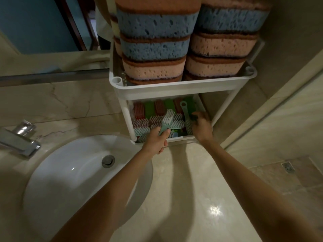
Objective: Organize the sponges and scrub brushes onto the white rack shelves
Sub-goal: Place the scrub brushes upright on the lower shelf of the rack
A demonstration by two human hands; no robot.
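I am gripping the handle of a mint scrub brush [167,119] with my left hand [157,141], fingers and thumb wrapped round it, at the front edge of the white rack's [174,88] lower shelf [176,139]. Its pale bristle head is pointing into that shelf and lying over the other brushes there. My right hand [201,127] is reaching into the right end of the same shelf, just beside a teal long-handled brush [185,110] that is lying front to back. Its fingers are curling near something dark, but the blur is keeping me from telling whether they are holding anything. Further back and to the left in this shelf, coral brushes [139,110] are lying in a row among green pieces, and more teal bristled brushes are crowding the front. The rack's upper shelf is holding the sponges [153,49] in tall stacks side by side, blue and pink blocks, each with a brown scrubbing layer on top, and they are rising well above its rim. The rack is standing on the marble counter [183,189]. To the rack's left the white sink [70,172] is sitting close to its front corner post, with the chrome faucet [21,137] farther left. A mirror [35,23] is hanging behind and to the left of the rack.
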